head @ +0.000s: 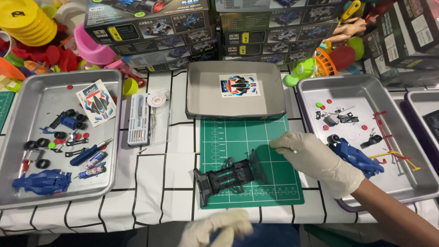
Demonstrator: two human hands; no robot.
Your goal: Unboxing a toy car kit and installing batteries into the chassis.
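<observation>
A black toy car chassis (228, 177) lies on the green cutting mat (238, 137). My right hand (315, 158), in a white glove, hovers over the mat's right edge and pinches a tiny white part at its fingertips, just right of the chassis. My left hand (215, 231), also gloved and blurred, sits low at the frame's bottom edge below the mat; nothing is visible in it. A grey box lid (196, 91) holding a sticker sheet (239, 85) stands behind the mat.
Left metal tray (18, 91) holds a blue car body (41, 181), wheels, tools, stickers. Right metal tray (411, 183) holds a blue car shell (354, 158), red and yellow sprues. White screwdriver case (138, 119) lies left of the mat. Stacked model boxes and toys line the back.
</observation>
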